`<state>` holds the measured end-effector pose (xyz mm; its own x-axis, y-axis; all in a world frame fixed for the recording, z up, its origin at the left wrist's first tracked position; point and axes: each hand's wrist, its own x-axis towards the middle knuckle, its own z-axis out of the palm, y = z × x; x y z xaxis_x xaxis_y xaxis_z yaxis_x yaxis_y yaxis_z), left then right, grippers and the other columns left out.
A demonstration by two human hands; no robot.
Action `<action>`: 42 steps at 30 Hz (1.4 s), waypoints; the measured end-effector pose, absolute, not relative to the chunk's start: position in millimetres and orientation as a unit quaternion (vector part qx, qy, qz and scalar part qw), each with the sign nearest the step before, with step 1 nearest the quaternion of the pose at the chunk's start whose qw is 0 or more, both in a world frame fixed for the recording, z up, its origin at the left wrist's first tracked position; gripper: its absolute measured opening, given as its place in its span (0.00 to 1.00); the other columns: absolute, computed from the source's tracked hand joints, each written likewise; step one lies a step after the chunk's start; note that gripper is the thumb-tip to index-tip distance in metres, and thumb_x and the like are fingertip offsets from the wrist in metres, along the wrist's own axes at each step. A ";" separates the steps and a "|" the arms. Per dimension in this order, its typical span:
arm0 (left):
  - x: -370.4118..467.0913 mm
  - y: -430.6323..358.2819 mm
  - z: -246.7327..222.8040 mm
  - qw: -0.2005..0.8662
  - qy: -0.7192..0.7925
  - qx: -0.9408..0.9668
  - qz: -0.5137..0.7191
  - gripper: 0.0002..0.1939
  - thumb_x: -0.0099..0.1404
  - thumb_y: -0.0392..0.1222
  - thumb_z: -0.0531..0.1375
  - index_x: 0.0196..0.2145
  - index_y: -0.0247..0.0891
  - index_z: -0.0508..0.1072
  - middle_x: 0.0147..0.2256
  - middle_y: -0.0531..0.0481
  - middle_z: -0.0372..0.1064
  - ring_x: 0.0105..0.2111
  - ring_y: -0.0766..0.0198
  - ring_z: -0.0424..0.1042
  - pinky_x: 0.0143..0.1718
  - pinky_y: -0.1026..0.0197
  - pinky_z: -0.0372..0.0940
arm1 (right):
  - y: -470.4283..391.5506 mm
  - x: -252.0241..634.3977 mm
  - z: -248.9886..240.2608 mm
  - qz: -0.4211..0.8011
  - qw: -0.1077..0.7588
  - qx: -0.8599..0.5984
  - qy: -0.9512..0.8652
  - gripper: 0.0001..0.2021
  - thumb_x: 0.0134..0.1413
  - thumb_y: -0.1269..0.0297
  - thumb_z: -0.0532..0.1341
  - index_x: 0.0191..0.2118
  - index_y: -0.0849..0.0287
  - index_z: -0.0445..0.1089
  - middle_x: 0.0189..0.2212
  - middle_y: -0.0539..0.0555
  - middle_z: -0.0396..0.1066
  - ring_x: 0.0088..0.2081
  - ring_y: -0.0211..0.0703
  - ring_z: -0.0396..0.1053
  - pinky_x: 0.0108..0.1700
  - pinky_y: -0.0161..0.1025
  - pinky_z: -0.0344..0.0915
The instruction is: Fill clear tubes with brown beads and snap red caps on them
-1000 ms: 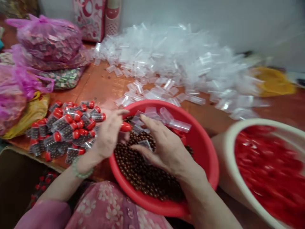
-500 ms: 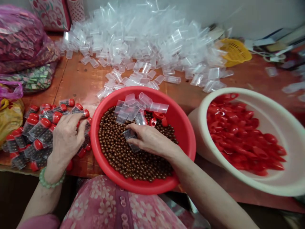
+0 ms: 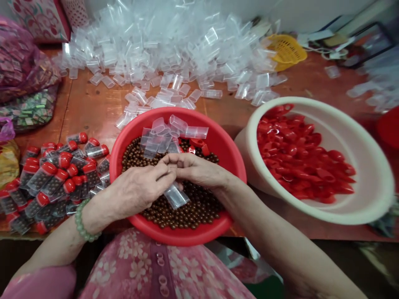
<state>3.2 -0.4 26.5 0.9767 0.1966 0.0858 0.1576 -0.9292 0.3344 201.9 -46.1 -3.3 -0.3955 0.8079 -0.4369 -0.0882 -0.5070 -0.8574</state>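
Observation:
Over the red basin [image 3: 240, 164] my two hands meet, fingers bent together around a clear plastic tube [image 3: 176, 196]. My left hand [image 3: 140, 187] pinches at its upper end, and my right hand [image 3: 196, 168] grips it from the other side. The tube's lower end points down over brown beads [image 3: 181, 216]; its upper end is hidden by fingers. Several other clear tubes [image 3: 158, 139] lie on the beads at the basin's back, beside a few red caps [image 3: 199, 145].
Left of the basin are piled bead-filled tubes with red caps [image 3: 48, 168]. A white basin [image 3: 370, 178] of red caps stands right. Behind spreads a large heap of clear tubes [image 3: 156, 50], with a yellow basket [image 3: 285, 52] beside it. Filled plastic bags [image 3: 25, 66] sit at far left.
My left hand has moved right, from the pile of capped tubes to my right hand over the basin. The tube now stands out below both hands. The view has shifted right.

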 end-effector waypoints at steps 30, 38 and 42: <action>31.2 12.4 15.7 0.369 0.221 0.895 0.116 0.17 0.57 0.50 0.67 0.35 0.33 0.72 0.30 0.51 0.70 0.28 0.66 0.67 0.30 0.64 0.60 | -87.2 183.9 4.0 0.474 0.597 -0.531 -0.370 0.19 0.45 0.55 0.71 0.43 0.52 0.69 0.39 0.49 0.73 0.36 0.38 0.72 0.38 0.36 0.71; 12.5 10.6 25.3 0.023 0.164 0.981 -0.099 0.07 0.64 0.36 0.58 0.39 0.33 0.73 0.39 0.40 0.71 0.41 0.52 0.69 0.39 0.54 0.66 | -88.4 233.2 41.0 0.283 -0.009 -0.609 -0.741 0.07 0.58 0.71 0.58 0.42 0.62 0.70 0.38 0.57 0.72 0.35 0.43 0.72 0.38 0.40 0.69; 18.3 2.8 36.7 -0.119 0.097 0.973 -0.175 0.10 0.60 0.26 0.53 0.35 0.29 0.73 0.36 0.36 0.71 0.36 0.50 0.70 0.31 0.54 0.64 | -84.5 209.9 46.9 0.174 -0.277 -0.616 -0.717 0.15 0.55 0.83 0.49 0.37 0.67 0.73 0.36 0.64 0.73 0.34 0.50 0.75 0.35 0.43 0.70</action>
<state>18.3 2.8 36.7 0.9204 0.2297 -0.3165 0.1466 -0.9530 -0.2652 209.9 -84.5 46.9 -0.0873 0.7866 -0.6112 0.9791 0.1809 0.0930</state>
